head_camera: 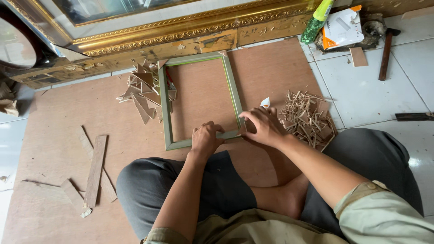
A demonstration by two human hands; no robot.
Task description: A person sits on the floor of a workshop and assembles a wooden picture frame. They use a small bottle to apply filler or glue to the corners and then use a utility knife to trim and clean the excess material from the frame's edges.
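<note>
Frame (199,100) corner being pressed tight: my left hand (205,139) clamps its near rail, right hand (264,126) pinches its near-right corner; next, steady squaring.

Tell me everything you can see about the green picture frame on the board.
The green picture frame is a thin, empty rectangle of grey-green moulding, apparently wood, with a brighter green inner edge. It lies flat on a brown board. The left hand presses its near rail; the right hand grips its near right corner. Triangular offcuts overlap its far left corner.
</note>
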